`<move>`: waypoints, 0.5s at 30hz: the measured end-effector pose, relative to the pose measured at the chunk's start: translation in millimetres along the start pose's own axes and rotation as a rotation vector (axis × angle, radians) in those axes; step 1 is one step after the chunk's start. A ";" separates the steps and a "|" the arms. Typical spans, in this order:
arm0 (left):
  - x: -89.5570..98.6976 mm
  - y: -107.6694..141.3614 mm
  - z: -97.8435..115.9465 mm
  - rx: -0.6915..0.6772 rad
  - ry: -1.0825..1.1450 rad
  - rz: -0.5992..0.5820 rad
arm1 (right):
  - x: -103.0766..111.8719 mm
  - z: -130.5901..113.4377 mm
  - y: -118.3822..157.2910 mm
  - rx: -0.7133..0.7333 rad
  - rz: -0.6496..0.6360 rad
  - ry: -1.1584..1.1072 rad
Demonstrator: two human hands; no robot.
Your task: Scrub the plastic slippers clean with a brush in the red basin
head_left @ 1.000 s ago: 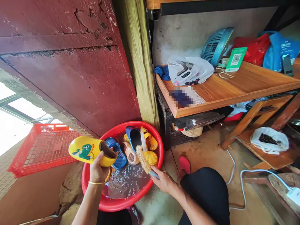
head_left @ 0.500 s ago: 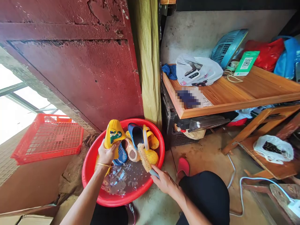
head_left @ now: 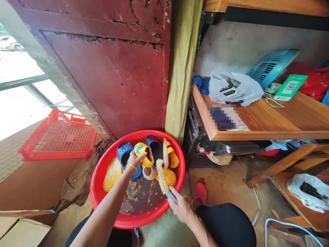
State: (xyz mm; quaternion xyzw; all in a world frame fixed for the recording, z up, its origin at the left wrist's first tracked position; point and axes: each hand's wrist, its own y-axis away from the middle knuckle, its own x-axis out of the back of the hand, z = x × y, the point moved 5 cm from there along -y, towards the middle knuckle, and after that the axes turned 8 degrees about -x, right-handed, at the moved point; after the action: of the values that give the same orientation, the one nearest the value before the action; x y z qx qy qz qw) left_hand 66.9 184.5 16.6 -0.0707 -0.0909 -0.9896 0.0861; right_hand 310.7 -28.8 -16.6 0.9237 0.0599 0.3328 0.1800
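Note:
A red basin (head_left: 95,187) holds murky water and several slippers. My left hand (head_left: 135,160) grips a yellow slipper (head_left: 141,149) with a green picture on it, raised over the others and turned so its opening faces right. With my right hand (head_left: 180,205) I hold a scrub brush (head_left: 161,176) by its blue-grey handle, its pale bristles near the basin's right side and apart from the held slipper. Around them lie a blue slipper (head_left: 123,151), a yellow sole (head_left: 112,174), a beige shoe (head_left: 149,173) and a yellow clog with a strap (head_left: 173,158).
Behind the basin stands a dark red door (head_left: 115,82) beside a yellowish curtain (head_left: 181,75). A red plastic crate (head_left: 56,137) rests on cardboard at left. To the right, a wooden table (head_left: 259,135) carries a plastic bag (head_left: 236,87) and a blue fan (head_left: 273,68).
My left hand has moved the yellow slipper right and lower, turning it sideways. The brush stays in my right hand over the basin. The view has shifted left.

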 end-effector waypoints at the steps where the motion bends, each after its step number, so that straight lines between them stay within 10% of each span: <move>1: 10.3 0.3 -0.4 -0.046 -0.056 0.045 | -1.3 0.9 -0.7 -0.002 -0.004 0.010; 6: 91.7 14.9 -19.4 -0.355 -0.672 0.184 | -6.9 3.6 -3.2 -0.003 -0.014 0.045; 9: 128.9 23.6 -56.1 -0.215 -0.958 0.165 | -7.7 2.2 -3.6 -0.007 0.000 0.067; 15: 113.2 37.7 -79.8 -0.096 -0.999 0.078 | -8.6 0.8 -3.6 0.018 0.017 0.073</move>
State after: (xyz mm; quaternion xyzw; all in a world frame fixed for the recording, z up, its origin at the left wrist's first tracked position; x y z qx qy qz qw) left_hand -46.5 114.8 -37.1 -0.5428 -0.0725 -0.8341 0.0657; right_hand 304.6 -27.7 -23.6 0.9131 0.0615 0.3673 0.1663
